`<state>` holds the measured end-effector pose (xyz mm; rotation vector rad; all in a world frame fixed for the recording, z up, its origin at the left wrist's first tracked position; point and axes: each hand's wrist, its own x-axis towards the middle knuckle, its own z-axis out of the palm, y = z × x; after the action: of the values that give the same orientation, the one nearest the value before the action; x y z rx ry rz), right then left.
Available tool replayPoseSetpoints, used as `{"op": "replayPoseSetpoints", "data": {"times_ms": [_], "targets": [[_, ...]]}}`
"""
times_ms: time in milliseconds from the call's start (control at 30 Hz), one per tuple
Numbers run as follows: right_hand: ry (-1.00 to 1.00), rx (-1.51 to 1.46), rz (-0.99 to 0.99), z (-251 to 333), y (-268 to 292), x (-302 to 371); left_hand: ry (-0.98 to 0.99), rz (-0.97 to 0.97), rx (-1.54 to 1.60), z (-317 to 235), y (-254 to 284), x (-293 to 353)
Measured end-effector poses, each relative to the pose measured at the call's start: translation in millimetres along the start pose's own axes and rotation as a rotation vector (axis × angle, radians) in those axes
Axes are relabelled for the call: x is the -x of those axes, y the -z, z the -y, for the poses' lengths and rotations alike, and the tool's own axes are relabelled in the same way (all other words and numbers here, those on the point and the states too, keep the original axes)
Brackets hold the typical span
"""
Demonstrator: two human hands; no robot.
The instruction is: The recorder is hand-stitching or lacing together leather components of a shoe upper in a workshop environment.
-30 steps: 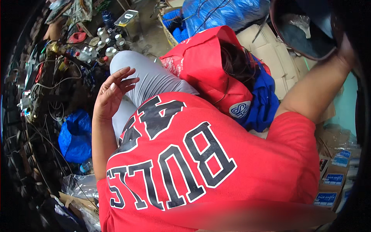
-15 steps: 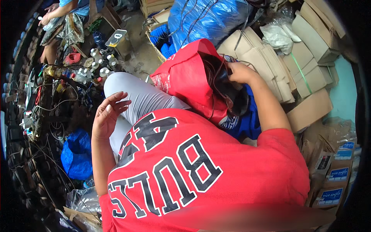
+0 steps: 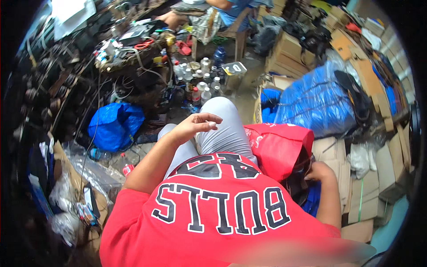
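A red bag (image 3: 278, 149) lies on its side at my right thigh, its mouth turned to the right. Dark, glossy leather-like pieces (image 3: 299, 165) show in that mouth. My right hand (image 3: 319, 171) is at the mouth's edge with its fingers bent inward around something there; their tips are hidden, so what they hold cannot be made out. Blue cloth (image 3: 312, 198) lies under that wrist. Over my grey-clad knees my left hand (image 3: 200, 123) is raised in the air, its fingers loosely bent and apart from the thumb, with nothing visible in it.
Several bottles (image 3: 202, 80) stand ahead of my knees beside a square tin (image 3: 233, 71). A blue bag (image 3: 116, 127) sits to the left. At the right are a large blue plastic-wrapped bundle (image 3: 316, 102) and stacked cardboard (image 3: 364, 191). Another person (image 3: 231, 13) sits at the far side.
The view has swung, so everything sits lower and further right or turned. My left hand stays raised over my knees. My right hand is still at the red bag's mouth.
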<state>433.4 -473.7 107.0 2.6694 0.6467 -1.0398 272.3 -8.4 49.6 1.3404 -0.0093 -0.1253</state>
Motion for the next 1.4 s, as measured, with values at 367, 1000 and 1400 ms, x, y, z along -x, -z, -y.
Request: {"op": "replayPoseSetpoints", "data": {"times_ms": [367, 1000, 1400], "targets": [[0.522, -0.215, -0.702, 113.2, 159.5, 28.9, 0.38, -0.709, -1.309, 40.4, 40.3, 93.6], [1.39, 0.152, 0.363, 537.4, 89.9, -150.6, 0.545, -1.177, -1.277, 64.6, -11.5, 177.2], [1.421, 0.55, 0.607, 611.9, -30.1, -233.0, 0.523, -1.649, -1.233, 68.9, -75.3, 209.4]]}}
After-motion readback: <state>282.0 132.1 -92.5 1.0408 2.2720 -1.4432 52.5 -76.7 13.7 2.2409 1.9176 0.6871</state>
